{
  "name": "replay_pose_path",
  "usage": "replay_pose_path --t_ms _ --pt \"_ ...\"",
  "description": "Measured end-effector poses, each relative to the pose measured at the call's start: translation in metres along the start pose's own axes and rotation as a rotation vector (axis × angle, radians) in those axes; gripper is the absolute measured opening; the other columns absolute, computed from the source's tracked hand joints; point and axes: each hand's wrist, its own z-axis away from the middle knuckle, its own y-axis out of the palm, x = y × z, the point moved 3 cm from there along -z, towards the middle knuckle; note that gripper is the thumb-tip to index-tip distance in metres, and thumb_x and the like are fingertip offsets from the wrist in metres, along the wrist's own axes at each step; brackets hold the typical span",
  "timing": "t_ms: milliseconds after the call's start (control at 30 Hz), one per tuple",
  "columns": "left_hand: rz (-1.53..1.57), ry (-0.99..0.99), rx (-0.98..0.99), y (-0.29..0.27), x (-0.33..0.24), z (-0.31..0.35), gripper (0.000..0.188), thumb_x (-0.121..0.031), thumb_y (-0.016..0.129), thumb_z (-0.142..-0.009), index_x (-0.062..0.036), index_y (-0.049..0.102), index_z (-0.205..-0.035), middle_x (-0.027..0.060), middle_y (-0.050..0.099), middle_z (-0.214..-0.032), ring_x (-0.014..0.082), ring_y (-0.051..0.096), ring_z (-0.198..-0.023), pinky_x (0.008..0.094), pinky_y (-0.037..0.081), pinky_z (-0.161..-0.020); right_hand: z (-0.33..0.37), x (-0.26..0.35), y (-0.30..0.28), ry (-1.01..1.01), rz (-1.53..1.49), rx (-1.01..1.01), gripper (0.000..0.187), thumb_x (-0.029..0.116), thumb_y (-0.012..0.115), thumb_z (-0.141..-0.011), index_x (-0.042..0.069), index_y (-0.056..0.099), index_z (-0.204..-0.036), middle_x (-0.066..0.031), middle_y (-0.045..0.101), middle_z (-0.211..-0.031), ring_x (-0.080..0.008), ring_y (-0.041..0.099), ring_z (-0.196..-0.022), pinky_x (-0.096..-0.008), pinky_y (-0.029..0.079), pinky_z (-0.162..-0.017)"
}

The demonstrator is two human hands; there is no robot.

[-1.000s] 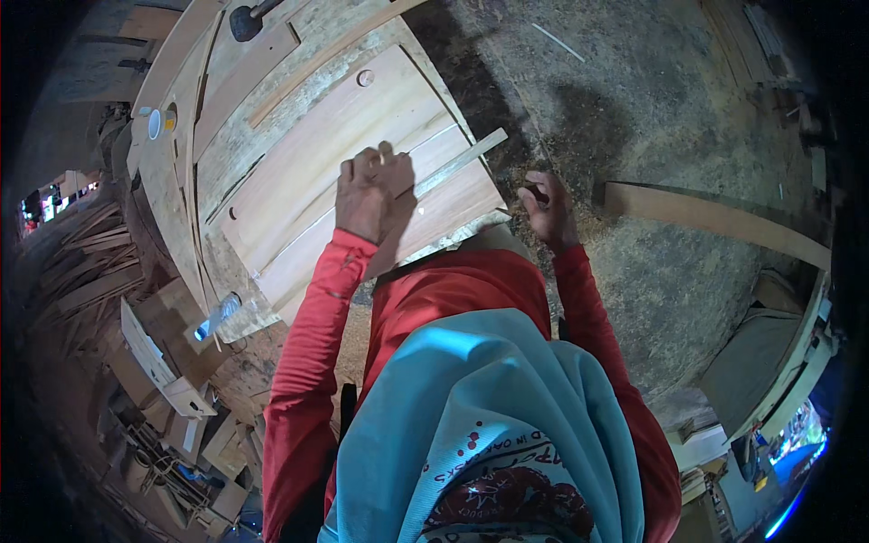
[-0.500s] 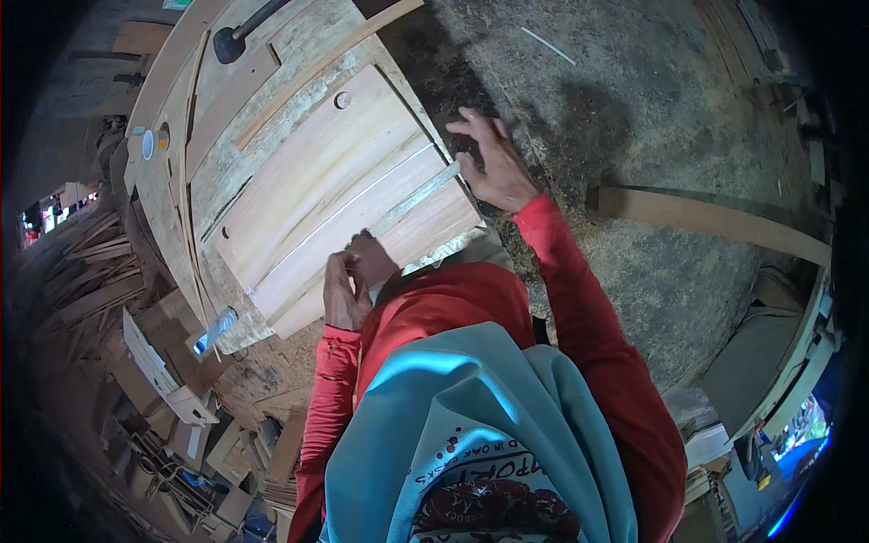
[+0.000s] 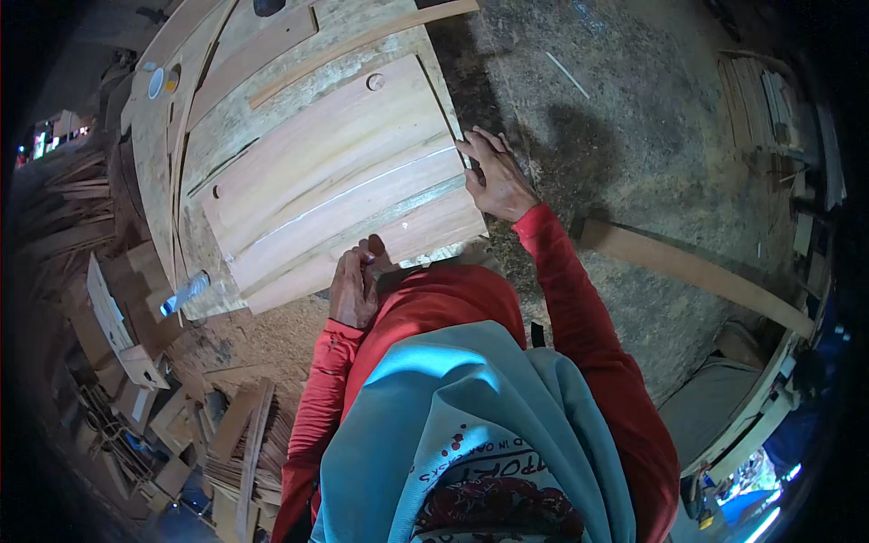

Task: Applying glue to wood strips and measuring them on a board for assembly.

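Note:
Pale wooden boards lie side by side on the worktable. The larger board (image 3: 317, 149) has a round hole near each end of its far side. A thin white line runs along its joint with the narrower near board (image 3: 362, 210), which has a greyish band. My right hand (image 3: 500, 178) is at the boards' right ends, fingers apart and fingertips touching the edge. My left hand (image 3: 353, 288) is by the near edge, fingers curled together in a pinch. A tiny pale spot shows at its fingertips; what it holds, if anything, is too small to name.
A plastic bottle (image 3: 187, 294) lies at the table's left corner. Long wooden strips (image 3: 362, 52) and a white cup (image 3: 157, 83) are on the far part. Scrap wood (image 3: 240, 443) is piled at lower left. A long plank (image 3: 697, 271) lies on the floor at right.
My right hand has lowered from above the boards' right end, and its fingers now rest on the edge. My left fingers have drawn closer together. The view has shifted slightly.

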Motion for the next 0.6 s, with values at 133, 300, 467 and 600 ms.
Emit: replay_pose_path --t_ms 133,300,467,600 --pt "-0.003 -0.005 -0.007 0.001 0.006 0.002 0.030 0.005 0.055 -0.085 -0.0007 0.049 -0.114 0.0241 0.058 -0.108 0.0447 0.060 -0.101 0.0449 0.050 -0.086 0.002 0.002 0.000 -0.039 0.010 -0.003 0.062 0.012 0.059 -0.089 -0.007 0.037 -0.143 -0.0132 0.059 -0.142 -0.0387 0.037 -0.141 -0.0545 0.022 -0.120" --pt "-0.018 -0.047 -0.005 -0.006 0.004 0.003 0.034 0.005 0.056 -0.084 -0.0006 0.049 -0.116 0.0249 0.057 -0.109 0.0460 0.059 -0.104 0.0457 0.050 -0.088 0.003 0.008 -0.012 -0.046 -0.153 -0.132 0.064 0.002 0.063 -0.083 -0.005 0.040 -0.143 -0.0129 0.068 -0.125 -0.0391 0.045 -0.133 -0.0506 0.035 -0.114" --pt "0.031 -0.058 -0.040 -0.009 0.006 0.006 0.033 0.007 0.054 -0.084 0.0005 0.049 -0.116 0.0246 0.058 -0.108 0.0443 0.059 -0.104 0.0459 0.049 -0.089 -0.001 0.051 -0.021 -0.109 0.160 -0.091 0.067 0.004 0.067 -0.081 -0.005 0.041 -0.142 -0.0280 0.051 -0.137 -0.0431 0.039 -0.136 -0.0540 0.027 -0.119" --pt "0.025 -0.050 -0.055 -0.009 0.006 0.008 0.034 0.008 0.055 -0.082 0.0002 0.050 -0.116 0.0242 0.058 -0.107 0.0442 0.058 -0.105 0.0458 0.049 -0.090 -0.002 0.072 -0.002 -0.261 0.373 0.106 0.075 0.009 0.066 -0.083 -0.006 0.033 -0.148 -0.0186 0.051 -0.145 -0.0399 0.029 -0.147 -0.0520 0.013 -0.124"
